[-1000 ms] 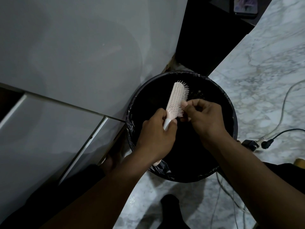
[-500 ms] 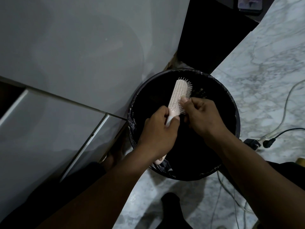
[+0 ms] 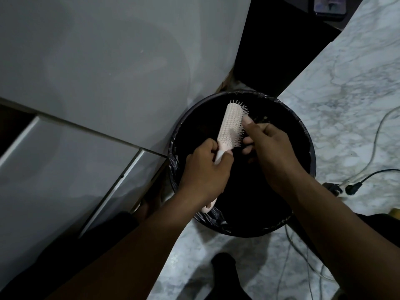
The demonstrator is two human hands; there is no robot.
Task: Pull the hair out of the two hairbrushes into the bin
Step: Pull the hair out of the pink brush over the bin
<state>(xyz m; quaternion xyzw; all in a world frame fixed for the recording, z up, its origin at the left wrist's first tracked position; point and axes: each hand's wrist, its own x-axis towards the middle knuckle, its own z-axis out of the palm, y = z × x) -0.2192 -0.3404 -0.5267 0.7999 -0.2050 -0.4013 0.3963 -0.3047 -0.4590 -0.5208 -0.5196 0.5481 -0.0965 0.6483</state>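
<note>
A pale pink hairbrush [image 3: 230, 124] is held over a round black bin [image 3: 311, 163] lined with a black bag. My left hand [image 3: 205, 174] is shut on the brush's handle, whose end sticks out below the wrist. My right hand [image 3: 268, 146] is at the bristle side, thumb pressed against the bristles near the brush's tip and fingers curled beside them. Any hair between the fingers is too dark to make out. Only one brush is in view.
White cabinet panels [image 3: 86, 83] stand close on the left of the bin. Marble floor [image 3: 346, 94] lies to the right, with cables and a plug [image 3: 352, 188] near the bin. My dark foot [image 3: 225, 269] is just below the bin.
My right hand has slid up along the bristles, from near the handle end toward the brush's tip. The left hand keeps its hold on the handle.
</note>
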